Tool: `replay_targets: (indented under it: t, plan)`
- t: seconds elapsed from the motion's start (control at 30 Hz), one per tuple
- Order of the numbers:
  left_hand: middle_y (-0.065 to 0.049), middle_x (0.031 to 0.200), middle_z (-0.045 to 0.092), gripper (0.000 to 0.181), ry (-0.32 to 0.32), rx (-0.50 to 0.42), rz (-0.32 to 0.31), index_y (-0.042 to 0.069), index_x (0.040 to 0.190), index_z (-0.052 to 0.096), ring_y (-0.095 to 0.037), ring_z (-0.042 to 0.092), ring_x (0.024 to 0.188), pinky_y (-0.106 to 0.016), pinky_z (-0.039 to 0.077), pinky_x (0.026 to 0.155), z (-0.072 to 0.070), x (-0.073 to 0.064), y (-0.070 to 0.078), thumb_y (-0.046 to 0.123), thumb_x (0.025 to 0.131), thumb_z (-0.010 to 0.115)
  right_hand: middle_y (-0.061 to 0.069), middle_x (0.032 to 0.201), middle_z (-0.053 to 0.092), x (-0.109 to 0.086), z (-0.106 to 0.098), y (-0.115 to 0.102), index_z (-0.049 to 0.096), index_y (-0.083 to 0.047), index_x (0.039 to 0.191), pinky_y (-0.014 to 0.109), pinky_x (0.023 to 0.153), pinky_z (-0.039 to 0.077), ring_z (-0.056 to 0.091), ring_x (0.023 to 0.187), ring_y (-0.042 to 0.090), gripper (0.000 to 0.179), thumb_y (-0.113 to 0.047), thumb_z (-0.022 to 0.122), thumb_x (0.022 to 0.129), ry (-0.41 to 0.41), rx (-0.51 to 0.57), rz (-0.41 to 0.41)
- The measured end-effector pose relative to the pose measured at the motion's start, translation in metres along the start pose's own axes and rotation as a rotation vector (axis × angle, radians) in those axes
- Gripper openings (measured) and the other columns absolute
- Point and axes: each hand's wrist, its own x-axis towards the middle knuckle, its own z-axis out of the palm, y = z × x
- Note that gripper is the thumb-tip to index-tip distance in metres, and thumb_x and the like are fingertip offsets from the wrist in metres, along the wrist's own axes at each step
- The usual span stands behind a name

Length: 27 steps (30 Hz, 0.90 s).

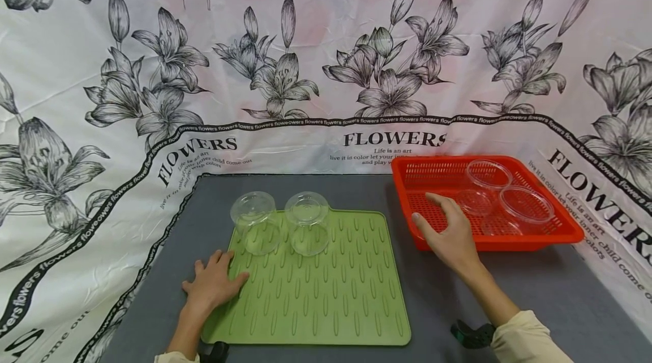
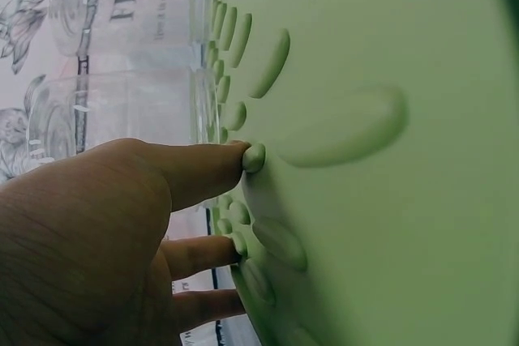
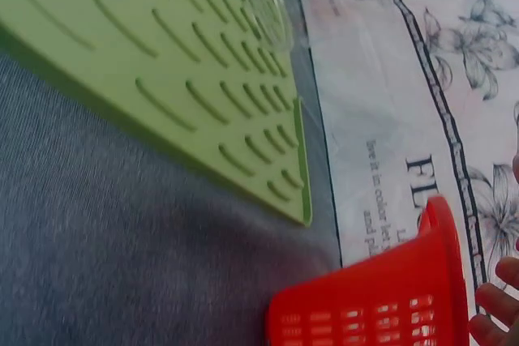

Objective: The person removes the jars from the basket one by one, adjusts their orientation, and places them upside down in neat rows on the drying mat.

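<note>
My left hand (image 1: 211,284) rests on the left edge of a green ridged drying mat (image 1: 326,295), its fingers spread and touching the surface. Two clear plastic cups, a left one (image 1: 261,235) and a right one (image 1: 308,233), stand upside down side by side at the mat's back left. Over the near left part of a red basket (image 1: 415,227), my right hand (image 1: 450,235) hovers with thumb and fingers apart, holding nothing. Inside that basket are two more clear cups, one further back (image 1: 476,199) and one nearer (image 1: 524,210), their wide rims facing up.
A grey cloth (image 1: 163,306) covers the table under the mat and basket. Behind it hangs a white curtain (image 1: 285,148) printed with flowers and lettering, which also runs down both sides. Dark bands sit at both wrists.
</note>
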Motion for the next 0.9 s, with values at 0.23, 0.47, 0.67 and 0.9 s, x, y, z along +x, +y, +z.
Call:
replay_targets:
  t: [0.23, 0.47, 0.67, 0.9]
  plan:
    - [-0.03, 0.162, 0.025, 0.074, -0.01, -0.004, -0.005, 0.006, 0.154, 0.042, -0.072, 0.005, 0.142, -0.095, 0.013, 0.093, 0.0, 0.0, 0.001, 0.048, 0.097, 0.063, 0.023, 0.134, 0.06, -0.006, -0.015, 0.011, 0.06, 0.0, 0.136, 0.066, 0.1, 0.041, 0.053, 0.126, 0.043, 0.05, -0.022, 0.075, 0.093, 0.052, -0.027, 0.035]
    - [-0.03, 0.162, 0.024, 0.073, -0.013, -0.01, -0.008, 0.006, 0.154, 0.041, -0.073, 0.004, 0.142, -0.095, 0.013, 0.094, -0.001, -0.001, 0.003, 0.047, 0.098, 0.063, 0.022, 0.127, 0.063, -0.006, -0.034, 0.019, 0.063, 0.0, 0.131, 0.052, 0.095, 0.042, 0.056, 0.12, 0.039, 0.046, -0.022, 0.076, 0.092, 0.124, -0.095, 0.071]
    - [-0.031, 0.162, 0.023, 0.073, -0.019, -0.013, -0.006, 0.005, 0.154, 0.041, -0.073, 0.003, 0.142, -0.095, 0.012, 0.094, -0.002, -0.001, 0.001, 0.048, 0.098, 0.062, 0.027, 0.128, 0.062, 0.0, -0.056, 0.025, 0.063, 0.001, 0.132, 0.057, 0.095, 0.04, 0.054, 0.121, 0.044, 0.049, -0.025, 0.075, 0.092, 0.175, -0.123, 0.131]
    - [-0.031, 0.163, 0.022, 0.074, -0.025, -0.022, -0.01, 0.005, 0.154, 0.04, -0.073, 0.003, 0.142, -0.096, 0.011, 0.094, 0.0, -0.001, 0.0, 0.047, 0.098, 0.062, 0.032, 0.132, 0.059, 0.004, -0.075, 0.042, 0.062, 0.004, 0.131, 0.065, 0.101, 0.033, 0.046, 0.124, 0.05, 0.05, -0.022, 0.075, 0.09, 0.265, -0.168, 0.194]
